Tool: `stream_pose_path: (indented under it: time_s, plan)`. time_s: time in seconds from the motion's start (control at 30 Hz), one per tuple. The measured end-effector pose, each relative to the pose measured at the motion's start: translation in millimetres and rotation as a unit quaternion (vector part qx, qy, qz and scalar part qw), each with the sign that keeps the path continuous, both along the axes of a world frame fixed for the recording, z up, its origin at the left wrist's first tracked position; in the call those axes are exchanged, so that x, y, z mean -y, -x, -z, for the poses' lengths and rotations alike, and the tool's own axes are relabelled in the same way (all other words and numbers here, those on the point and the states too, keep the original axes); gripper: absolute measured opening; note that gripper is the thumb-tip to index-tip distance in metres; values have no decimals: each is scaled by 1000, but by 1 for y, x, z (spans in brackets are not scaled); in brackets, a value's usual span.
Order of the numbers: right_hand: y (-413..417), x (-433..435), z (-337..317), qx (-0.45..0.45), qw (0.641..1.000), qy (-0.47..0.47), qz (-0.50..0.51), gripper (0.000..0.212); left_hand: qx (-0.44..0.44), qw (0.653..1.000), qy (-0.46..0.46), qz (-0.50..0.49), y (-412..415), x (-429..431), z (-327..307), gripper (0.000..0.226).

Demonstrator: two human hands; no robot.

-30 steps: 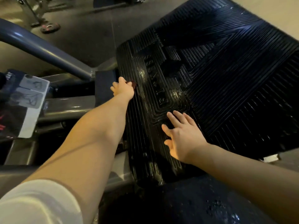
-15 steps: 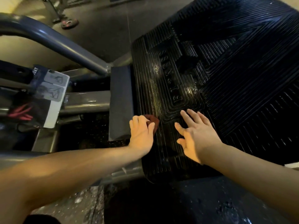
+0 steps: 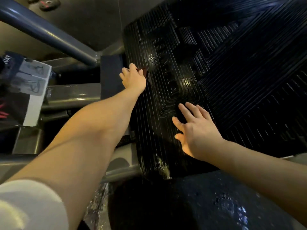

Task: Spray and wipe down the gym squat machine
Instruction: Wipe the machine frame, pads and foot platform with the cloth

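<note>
Dark gym floor point(image 3: 93, 22) lies behind the grey frame tube point(image 3: 49, 35) of the squat machine. Its black ribbed footplate point(image 3: 240, 72) shines wet near the left edge. There the left hand point(image 3: 132, 78) presses a small dark red cloth point(image 3: 144, 71), with the fingers bent over it. The right hand point(image 3: 197, 130) lies flat on the plate, fingers spread, holding nothing.

From my console I count two hands, a left hand point(image 3: 133, 78) and a right hand point(image 3: 197, 130) — one ribbed black footplate point(image 3: 240, 72), one dark red cloth point(image 3: 144, 71), one white sleeve point(image 3: 29, 205), one round grey frame tube point(image 3: 49, 34), and one placard point(image 3: 33, 80) carrying two exercise diagrams.
</note>
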State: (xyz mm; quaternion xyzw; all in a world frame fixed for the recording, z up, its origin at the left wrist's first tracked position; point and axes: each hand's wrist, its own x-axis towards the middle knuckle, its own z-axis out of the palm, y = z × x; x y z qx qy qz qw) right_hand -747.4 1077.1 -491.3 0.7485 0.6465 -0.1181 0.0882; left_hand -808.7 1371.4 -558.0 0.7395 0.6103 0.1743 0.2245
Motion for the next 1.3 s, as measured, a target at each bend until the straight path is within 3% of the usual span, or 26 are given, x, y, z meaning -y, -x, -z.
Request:
stream_pose_path:
  time_s: [0.1,0.2,0.27,0.37,0.47,0.53,0.63,0.73,0.8,0.87,0.97,1.17,1.3]
  plan:
    - [-2,-2,1,2,1000,21,-2,64,13,997,-52,54,23,51,7,28]
    - [0,-7,-4,-13,998,66,6,65,-16,995,-32,91,62,130,9,27]
    - [6,0,-19,-43,994,102,10,70,-76,990,31,113,88,183,-7,25]
    - [18,34,-67,-172,973,118,103,70,-98,964,214,127,110,241,-63,14]
    - [20,83,-145,-368,880,120,276,51,21,916,395,66,102,292,-160,19]
    - [12,116,-206,-438,812,118,367,53,99,884,457,27,88,326,-236,23]
    - [-6,167,-304,-494,738,126,442,60,86,878,468,59,66,367,-346,22]
    - [-31,221,-392,-535,662,94,516,61,55,876,455,152,35,404,-450,24]
    - [-52,254,-445,-559,614,65,554,68,52,856,473,202,9,425,-513,17]
    - [-77,282,-492,-580,581,24,570,55,60,839,482,245,-23,442,-565,17]
    - [-119,316,-560,-564,577,-32,589,18,54,834,464,295,-77,462,-626,20]
    - [-225,375,-648,-464,606,-99,639,40,58,847,384,363,-197,489,-704,23]
    - [-305,381,-690,-453,613,-116,637,31,76,846,369,377,-262,477,-715,20]
